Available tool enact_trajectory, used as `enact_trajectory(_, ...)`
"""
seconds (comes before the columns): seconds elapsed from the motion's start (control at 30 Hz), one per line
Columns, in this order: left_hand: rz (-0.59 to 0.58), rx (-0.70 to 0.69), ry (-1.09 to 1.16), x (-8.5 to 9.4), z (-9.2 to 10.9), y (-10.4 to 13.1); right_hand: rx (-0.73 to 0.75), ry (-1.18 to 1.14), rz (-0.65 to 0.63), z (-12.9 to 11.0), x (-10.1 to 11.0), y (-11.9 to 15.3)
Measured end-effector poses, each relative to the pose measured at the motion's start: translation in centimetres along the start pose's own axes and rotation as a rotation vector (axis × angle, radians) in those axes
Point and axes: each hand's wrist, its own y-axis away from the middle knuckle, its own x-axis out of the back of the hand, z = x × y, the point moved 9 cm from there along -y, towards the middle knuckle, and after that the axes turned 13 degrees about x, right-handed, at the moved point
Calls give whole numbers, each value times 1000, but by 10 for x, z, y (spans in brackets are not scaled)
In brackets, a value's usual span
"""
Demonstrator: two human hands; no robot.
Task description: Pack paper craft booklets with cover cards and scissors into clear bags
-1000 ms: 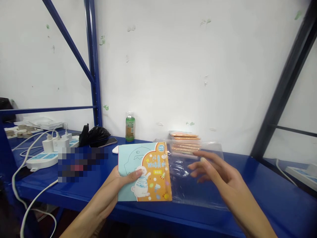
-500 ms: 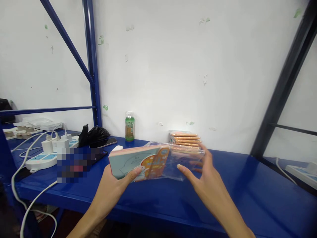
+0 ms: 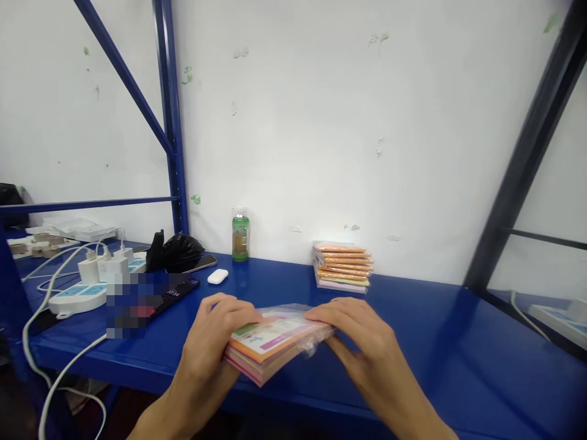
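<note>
A thick bundle of small books (image 3: 266,357) is held low over the front of the table, its printed cover facing up and one corner toward me. My left hand (image 3: 208,339) grips its left side, fingers on top, thumb hidden. A clear plastic bag (image 3: 312,341) covers the far and right part of the bundle and bunches up at the right edge. At that edge my right hand (image 3: 369,336) is closed on the bag, with fingers above and thumb below. Behind them, a stack of wrapped books (image 3: 343,269) stands near the wall.
On the blue table (image 3: 422,342) are a green-labelled bottle (image 3: 240,235), a white earbud case (image 3: 217,277), a phone (image 3: 177,293) and a black plastic bag (image 3: 181,247). A power strip (image 3: 82,299) with chargers and trailing cables lies left. Blue shelf posts (image 3: 172,122) rise at the sides.
The bundle has turned from upright to lying flat and come lower, nearer me. My right hand has closed on the bag, which now wraps the bundle's far end. The earbud case is uncovered.
</note>
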Motion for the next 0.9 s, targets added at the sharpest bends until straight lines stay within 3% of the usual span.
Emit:
enact_trajectory(0.07, -37, -37, -99, -4, 0, -1, -46, -71, -7, -1, -5, -1)
enact_trajectory(0.13, 1, -55, -164, -1, 2, -3, -120, -115, 21, 2, -7, 0)
enact_trajectory(0.23, 228, -21, -123, 20, 6, -3, -321, -194, 110, 18, -7, 6)
enact_trajectory(0.3, 311, 93, -14, 29, 1, -4, -463, -317, 191, 31, -8, 12)
enact_trajectory(0.37, 233, 293, 104, 23, -14, -9, -553, -509, 295, 39, -12, 15)
enact_trajectory(0.47, -90, 590, 343, -11, -36, -8, -612, -781, 442, 42, -19, 14)
enact_trajectory(0.53, -256, 689, 487, -29, -39, -3, -633, -868, 478, 42, -26, 14)
enact_trajectory(0.6, -283, 722, 536, -36, -38, -1, -642, -914, 460, 42, -33, 14)
enact_trajectory(0.77, -179, 766, 546, -37, -40, 2, -654, -1000, 373, 42, -52, 15)
enact_trajectory(0.9, -144, 821, 613, -34, -56, 1, -571, -902, 281, 38, -53, 10)
